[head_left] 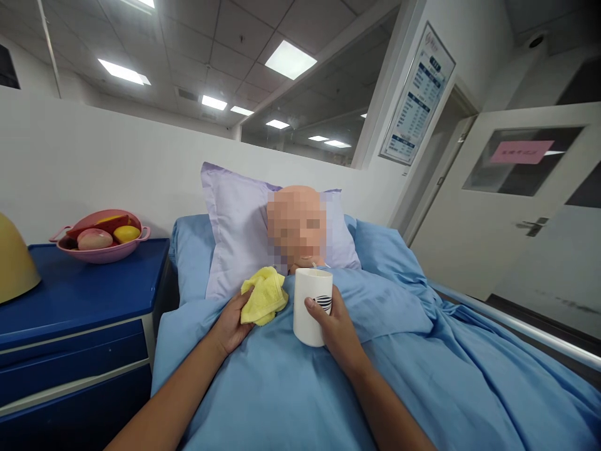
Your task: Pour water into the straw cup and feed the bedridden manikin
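My right hand (337, 326) is wrapped round a white mug (306, 313) with dark stripes on its side, held upright. A thin pale piece, perhaps a straw, shows at the mug's rim, close under the chin of a manikin (297, 219). The manikin lies propped in bed, its face blurred out. In my left hand (233, 322) is a bunched yellow towel (265, 295), held just left of the mug and over the blue quilt (282, 388). Part of the left fingers is hidden behind the towel.
A lilac pillow (235, 225) supports the manikin's head. To the left, a blue bedside cabinet (94, 294) bears a pink basket (106, 254) of fruit and a yellow rounded object (14, 263). A metal bed rail (526, 326) runs along the right, before a door (507, 207).
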`<state>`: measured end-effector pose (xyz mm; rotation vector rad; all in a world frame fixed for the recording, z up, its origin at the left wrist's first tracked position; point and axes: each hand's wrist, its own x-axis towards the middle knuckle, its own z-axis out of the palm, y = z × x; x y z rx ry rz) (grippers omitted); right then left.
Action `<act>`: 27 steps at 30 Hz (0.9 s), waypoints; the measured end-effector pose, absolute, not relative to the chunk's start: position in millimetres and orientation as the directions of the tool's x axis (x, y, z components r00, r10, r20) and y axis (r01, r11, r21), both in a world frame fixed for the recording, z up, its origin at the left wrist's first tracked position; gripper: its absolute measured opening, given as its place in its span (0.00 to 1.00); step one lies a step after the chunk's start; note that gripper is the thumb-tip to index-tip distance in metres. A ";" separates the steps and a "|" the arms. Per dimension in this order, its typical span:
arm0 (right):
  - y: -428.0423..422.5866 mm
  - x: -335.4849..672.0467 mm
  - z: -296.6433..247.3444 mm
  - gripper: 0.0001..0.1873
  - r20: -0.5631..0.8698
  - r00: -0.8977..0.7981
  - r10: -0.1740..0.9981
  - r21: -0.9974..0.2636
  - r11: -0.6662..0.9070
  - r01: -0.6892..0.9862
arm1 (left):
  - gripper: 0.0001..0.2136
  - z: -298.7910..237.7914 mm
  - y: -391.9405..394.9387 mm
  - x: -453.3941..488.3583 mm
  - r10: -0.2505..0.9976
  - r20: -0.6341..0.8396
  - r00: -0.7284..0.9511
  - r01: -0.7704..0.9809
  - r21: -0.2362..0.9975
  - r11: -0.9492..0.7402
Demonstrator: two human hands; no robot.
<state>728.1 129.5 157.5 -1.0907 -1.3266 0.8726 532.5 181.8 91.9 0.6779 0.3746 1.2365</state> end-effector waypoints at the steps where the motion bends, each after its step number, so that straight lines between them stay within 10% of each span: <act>1: 129.3 728.1 157.5 0.32 0.302 0.085 0.949 -0.950 0.293 0.104 | 0.17 92.2 181.6 532.5 0.950 0.091 0.299 -0.736 0.656 0.168; 19: 125.0 727.4 151.9 0.27 0.476 0.224 0.850 -0.879 0.464 0.107 | 0.18 100.7 178.6 532.7 0.954 0.085 0.289 -0.635 0.762 0.124; 27: 126.7 733.4 152.5 0.28 0.429 0.510 0.745 -0.871 0.491 0.016 | 0.17 154.2 161.0 541.0 0.931 0.363 0.049 -0.022 0.932 -0.362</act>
